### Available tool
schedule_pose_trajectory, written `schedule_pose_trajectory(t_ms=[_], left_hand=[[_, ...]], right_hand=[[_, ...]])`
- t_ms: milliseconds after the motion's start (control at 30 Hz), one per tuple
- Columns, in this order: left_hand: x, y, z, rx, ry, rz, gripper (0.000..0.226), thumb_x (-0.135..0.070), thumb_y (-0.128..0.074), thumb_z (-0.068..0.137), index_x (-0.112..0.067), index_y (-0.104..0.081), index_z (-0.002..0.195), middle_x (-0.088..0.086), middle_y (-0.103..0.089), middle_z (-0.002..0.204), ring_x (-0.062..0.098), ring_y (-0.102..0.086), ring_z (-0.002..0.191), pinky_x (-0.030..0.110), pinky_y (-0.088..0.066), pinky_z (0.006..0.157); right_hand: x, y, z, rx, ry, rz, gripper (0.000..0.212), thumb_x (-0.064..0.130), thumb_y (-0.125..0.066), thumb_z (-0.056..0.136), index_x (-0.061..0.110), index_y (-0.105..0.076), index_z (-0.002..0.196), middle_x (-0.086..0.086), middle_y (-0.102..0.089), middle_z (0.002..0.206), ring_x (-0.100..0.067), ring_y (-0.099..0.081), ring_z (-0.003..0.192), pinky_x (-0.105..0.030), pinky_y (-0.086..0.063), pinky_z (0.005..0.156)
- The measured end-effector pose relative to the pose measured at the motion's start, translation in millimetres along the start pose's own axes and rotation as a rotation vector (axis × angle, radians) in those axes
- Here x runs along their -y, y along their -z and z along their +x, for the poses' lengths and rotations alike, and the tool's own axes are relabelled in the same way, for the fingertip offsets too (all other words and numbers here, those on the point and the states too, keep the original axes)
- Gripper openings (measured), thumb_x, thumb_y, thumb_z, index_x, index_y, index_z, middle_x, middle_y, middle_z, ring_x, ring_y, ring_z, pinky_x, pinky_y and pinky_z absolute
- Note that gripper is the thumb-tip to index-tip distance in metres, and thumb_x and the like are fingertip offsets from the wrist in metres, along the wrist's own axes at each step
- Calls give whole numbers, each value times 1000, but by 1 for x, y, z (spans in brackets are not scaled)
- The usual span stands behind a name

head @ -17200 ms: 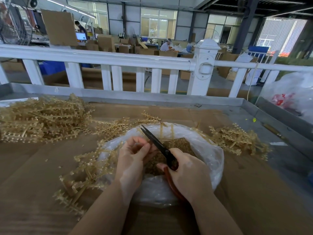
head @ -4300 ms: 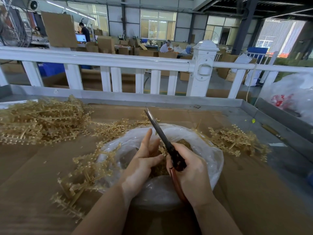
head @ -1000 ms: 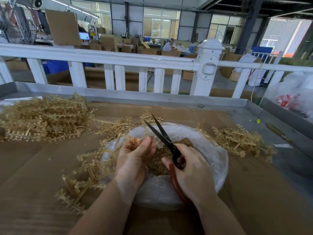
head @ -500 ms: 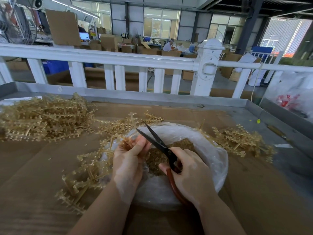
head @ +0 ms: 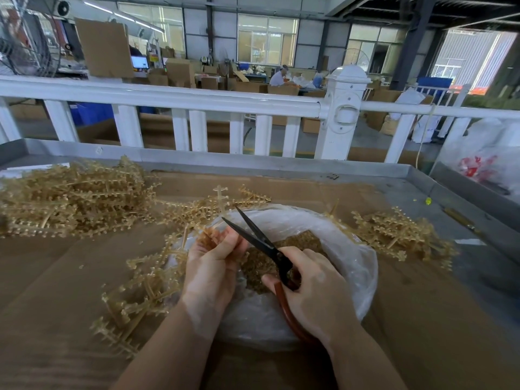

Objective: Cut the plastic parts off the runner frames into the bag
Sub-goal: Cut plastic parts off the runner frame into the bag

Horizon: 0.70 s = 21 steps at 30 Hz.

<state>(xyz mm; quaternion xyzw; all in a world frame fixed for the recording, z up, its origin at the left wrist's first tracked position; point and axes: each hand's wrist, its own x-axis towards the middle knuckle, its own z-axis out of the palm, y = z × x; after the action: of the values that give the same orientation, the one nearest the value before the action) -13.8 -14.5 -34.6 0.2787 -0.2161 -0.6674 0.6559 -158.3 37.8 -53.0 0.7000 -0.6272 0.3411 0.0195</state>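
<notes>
Snipping is the step in hand: the left hand [head: 209,273] pinches a small amber runner frame [head: 208,236] over the open clear plastic bag [head: 351,266], while the right hand [head: 315,294] grips the red handles of black scissors [head: 254,235], blades parted beside the frame. Next, I judge, the blades must close on a gate so the part drops among the cut parts [head: 298,243] inside. Uncut frames lie in a heap [head: 70,198] far left; more lie right. Brown cardboard [head: 56,277] covers the metal-rimmed table; beyond a white railing [head: 197,98] stretches a warehouse of cartons.

No legible text, labels or numbers.
</notes>
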Motion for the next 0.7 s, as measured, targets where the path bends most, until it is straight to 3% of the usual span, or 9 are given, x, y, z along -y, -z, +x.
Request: schedule_pose_trajectory(t_ms=[133, 367, 500, 700], left_hand=[[-1, -1, -2, 37, -7, 14, 21, 11, -49, 86, -5, -58, 77, 4, -63, 68, 9, -65, 59, 16, -55, 55], [0, -2, -3, 66, -28, 35, 27, 14, -48, 86, -8, -57, 73, 3, -64, 64, 10, -66, 59, 17, -55, 57], [1, -2, -2, 95, -5, 53, 20, 15, -46, 87, -2, -56, 84, 7, -62, 73, 11, -65, 61, 16, -54, 55], [3, 0, 1, 65, 43, 49, 17, 13, -47, 87, -1, -57, 87, 10, -61, 80, 14, -64, 64, 17, -55, 56]], right_hand=[[1, 2, 0, 4, 4, 23, 41, 59, -56, 78, 35, -60, 110, 20, -56, 88, 0, -47, 84, -4, -29, 71], [1, 4, 0, 18, 8, 60, 40, 55, -62, 79, 34, -60, 112, 20, -56, 90, -2, -50, 85, -13, -38, 75], [0, 5, 0, 45, 3, 93, 35, 56, -59, 80, 38, -59, 110, 21, -57, 92, 1, -51, 85, -4, -33, 73], [0, 5, 1, 45, 29, 76, 30, 53, -62, 81, 33, -60, 105, 19, -58, 87, 0, -51, 81, -5, -34, 70]])
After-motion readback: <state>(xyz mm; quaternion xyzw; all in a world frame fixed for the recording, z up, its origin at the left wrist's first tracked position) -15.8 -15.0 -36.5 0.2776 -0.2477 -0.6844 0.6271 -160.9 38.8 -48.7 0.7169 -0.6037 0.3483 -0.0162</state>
